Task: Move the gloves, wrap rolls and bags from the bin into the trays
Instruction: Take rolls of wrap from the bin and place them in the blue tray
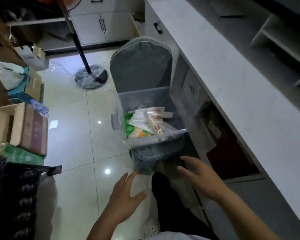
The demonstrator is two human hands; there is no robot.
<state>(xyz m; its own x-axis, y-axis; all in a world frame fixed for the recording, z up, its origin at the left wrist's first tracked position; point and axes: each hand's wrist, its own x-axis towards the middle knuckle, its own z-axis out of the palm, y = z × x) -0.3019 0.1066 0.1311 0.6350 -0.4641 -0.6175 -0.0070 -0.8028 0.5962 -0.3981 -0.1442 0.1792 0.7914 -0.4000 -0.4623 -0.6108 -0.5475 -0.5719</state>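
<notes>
A clear plastic bin sits on the tiled floor at centre frame, beside the white counter, holding white wrap rolls and green packets. Below it, the left hand and right hand hover spread and empty.

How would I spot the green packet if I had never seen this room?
Find the white counter on the right, then the clear plastic bin on the floor beside it. The green packet lies inside at the bin's left, the only green item among white packets.
</notes>
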